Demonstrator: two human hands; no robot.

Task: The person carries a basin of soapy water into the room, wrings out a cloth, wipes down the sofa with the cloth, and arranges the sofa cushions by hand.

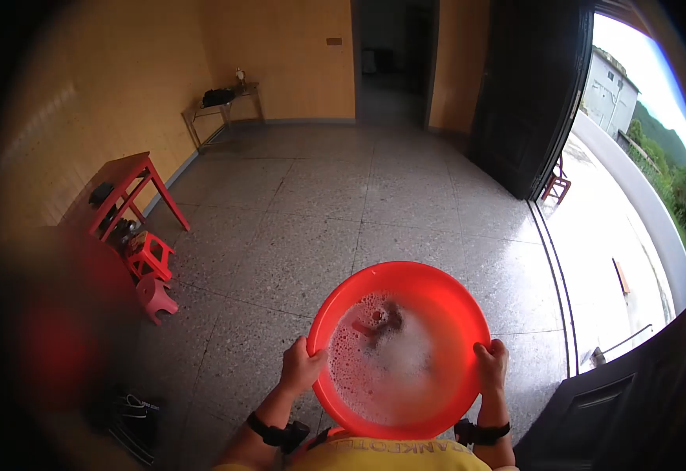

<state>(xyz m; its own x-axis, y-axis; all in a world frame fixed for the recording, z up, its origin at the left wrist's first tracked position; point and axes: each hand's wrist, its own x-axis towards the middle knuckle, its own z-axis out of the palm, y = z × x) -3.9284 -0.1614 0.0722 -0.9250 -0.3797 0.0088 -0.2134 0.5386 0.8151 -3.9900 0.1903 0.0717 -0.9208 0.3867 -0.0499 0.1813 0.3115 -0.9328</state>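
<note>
Left, red (150,255) and pink plastic stools (157,300) near a red rectangular table (113,174). With bare left hand (303,367), clamping the left rim of a round red plastic basin (454,308), mouth facing up, held over speckled grey floor (280,251) stretching beyond the far rim; inside, white suds (409,345). Below, yellow shirt (390,457), lettering partly legible: "ANKFO". With bare right hand (492,366), clamping the right rim; farther right, dark door track (559,298).
</note>
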